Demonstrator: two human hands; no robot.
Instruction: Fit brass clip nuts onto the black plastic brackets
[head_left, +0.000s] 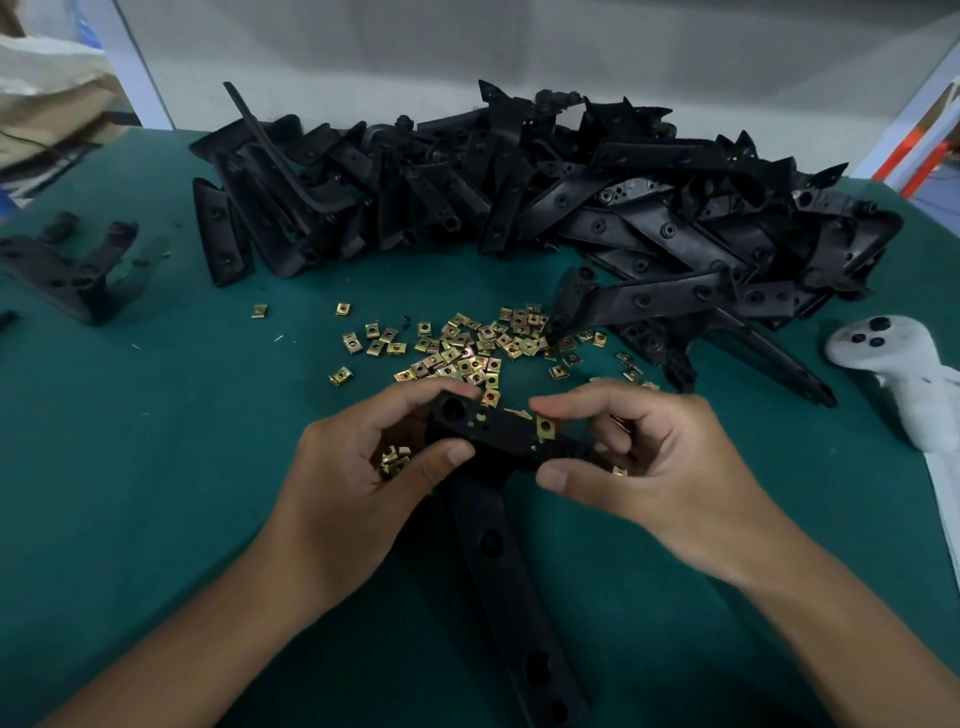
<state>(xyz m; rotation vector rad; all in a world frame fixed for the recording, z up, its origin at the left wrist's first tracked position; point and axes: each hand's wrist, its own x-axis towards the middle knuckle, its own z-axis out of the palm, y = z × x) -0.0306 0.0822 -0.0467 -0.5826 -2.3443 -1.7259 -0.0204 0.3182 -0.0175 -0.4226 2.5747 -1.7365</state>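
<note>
Near the bench's front edge, the left hand (343, 467) grips the black bracket (498, 545) and spare nuts while the right hand (623, 457) pinches a brass clip nut (544, 427) against it.

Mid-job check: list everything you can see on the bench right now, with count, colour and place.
held bracket: one, black, centre front, between both hands
clip nut: one, brass, on that bracket's edge at the right hand's fingertips
loose clip nuts: many, brass, scattered mid-table
bracket pile: many, black, back of table
brackets: a few, black, far left
controller: one, white, right edge
table: green
left hand: grips bracket, nuts in palm
right hand: pinches the clip nut
</note>
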